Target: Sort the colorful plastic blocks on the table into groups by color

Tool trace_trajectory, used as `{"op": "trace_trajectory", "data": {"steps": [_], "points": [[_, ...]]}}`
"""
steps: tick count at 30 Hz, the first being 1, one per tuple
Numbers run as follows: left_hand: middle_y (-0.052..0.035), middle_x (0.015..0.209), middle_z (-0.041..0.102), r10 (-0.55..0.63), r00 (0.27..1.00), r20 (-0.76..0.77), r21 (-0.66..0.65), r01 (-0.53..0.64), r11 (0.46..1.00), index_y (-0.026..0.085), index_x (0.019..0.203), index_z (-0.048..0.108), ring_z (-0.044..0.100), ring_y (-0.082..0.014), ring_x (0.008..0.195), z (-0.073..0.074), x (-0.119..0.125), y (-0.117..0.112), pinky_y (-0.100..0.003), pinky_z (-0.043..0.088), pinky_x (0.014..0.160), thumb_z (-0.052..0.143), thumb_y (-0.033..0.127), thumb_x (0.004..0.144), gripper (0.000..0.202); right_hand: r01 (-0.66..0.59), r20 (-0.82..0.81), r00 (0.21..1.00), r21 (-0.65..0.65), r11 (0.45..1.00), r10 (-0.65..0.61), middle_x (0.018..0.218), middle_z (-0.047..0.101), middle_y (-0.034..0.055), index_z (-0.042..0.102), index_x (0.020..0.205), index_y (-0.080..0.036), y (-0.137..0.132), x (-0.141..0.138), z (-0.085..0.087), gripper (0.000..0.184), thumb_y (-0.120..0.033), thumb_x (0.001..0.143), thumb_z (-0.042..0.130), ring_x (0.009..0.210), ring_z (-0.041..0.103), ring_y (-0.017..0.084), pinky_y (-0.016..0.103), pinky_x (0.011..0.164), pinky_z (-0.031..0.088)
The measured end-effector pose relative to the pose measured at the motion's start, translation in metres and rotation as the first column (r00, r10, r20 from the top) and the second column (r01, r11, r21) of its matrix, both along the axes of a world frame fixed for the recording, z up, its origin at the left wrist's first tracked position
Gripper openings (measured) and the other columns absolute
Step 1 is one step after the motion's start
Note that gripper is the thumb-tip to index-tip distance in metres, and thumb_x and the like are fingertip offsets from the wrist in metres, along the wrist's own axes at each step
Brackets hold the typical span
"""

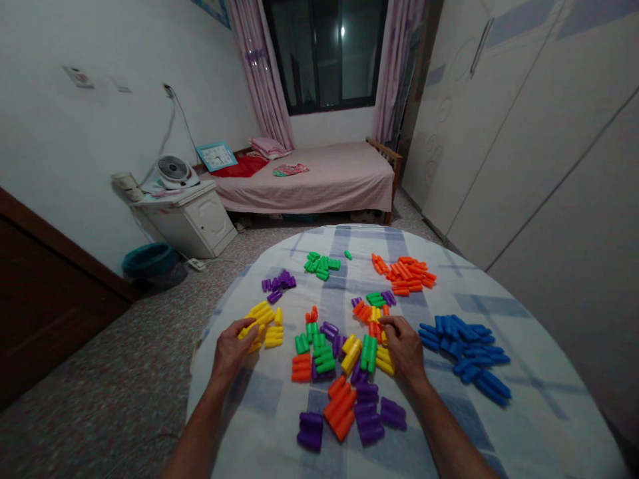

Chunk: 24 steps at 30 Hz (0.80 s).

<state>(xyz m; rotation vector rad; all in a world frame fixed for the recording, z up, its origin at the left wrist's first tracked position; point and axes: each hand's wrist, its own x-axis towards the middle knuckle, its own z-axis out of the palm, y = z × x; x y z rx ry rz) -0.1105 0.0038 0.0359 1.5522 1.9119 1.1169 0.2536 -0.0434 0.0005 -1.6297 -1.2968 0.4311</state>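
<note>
Checked tablecloth (pixel 264 419) across lower frame; centre-left, left hand (pixel 231 347) curled at yellow pieces (pixel 273 337); centre-right, right hand (pixel 405 344) at mixed-colour pieces (pixel 369 353); cannot tell either hand's grip.

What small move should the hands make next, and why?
Perhaps the right hand should move a yellow piece from the mixed pile to the yellow pile by the left hand, since the blue pile, orange pile and green pile each hold one colour.

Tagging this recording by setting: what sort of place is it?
Most likely a bedroom in a home: a bed with pink bedding stands under a curtained window, and a tall cupboard lines the right side.
</note>
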Motion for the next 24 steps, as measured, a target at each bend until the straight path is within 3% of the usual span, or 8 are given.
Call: {"op": "trace_trajectory", "data": {"steps": [7,12,24], "points": [[-0.0054,0.089,0.066,-0.036,0.998,-0.047,0.117,0.042,0.992,0.017,0.092,0.067,0.063,-0.0209,0.086,0.011,0.017,-0.017,-0.034,0.051,0.079,0.055,0.045,0.073,0.036,0.049,0.042,0.998,0.038,0.998,-0.051,0.09,0.064,0.0061,0.063,0.087,-0.018,-0.002,0.002,0.0,0.026,-0.027,0.078,0.04,0.084,0.058,0.02,0.033,0.076,0.043],[-0.006,0.094,0.065,-0.089,0.993,-0.076,0.152,0.099,0.983,0.018,0.09,0.067,0.061,-0.0202,0.091,0.007,0.019,-0.033,-0.034,0.048,0.087,0.051,0.04,0.078,0.029,0.108,0.111,0.986,0.116,0.987,-0.121,0.093,0.062,0.0081,0.064,0.091,-0.018,-0.003,0.005,0.001,0.029,-0.026,0.077,0.04,0.084,0.057,0.021,0.034,0.077,0.043],[-0.008,0.091,0.062,0.071,0.904,-0.421,0.229,0.03,0.973,0.019,0.09,0.066,0.055,-0.0229,0.092,-0.012,0.029,-0.03,-0.034,0.044,0.087,0.05,0.036,0.083,0.024,0.114,0.177,0.976,0.089,0.989,-0.128,0.09,0.063,0.0093,0.064,0.084,-0.016,0.002,0.005,-0.005,0.03,-0.028,0.075,0.038,0.085,0.057,0.022,0.037,0.081,0.043]]}}
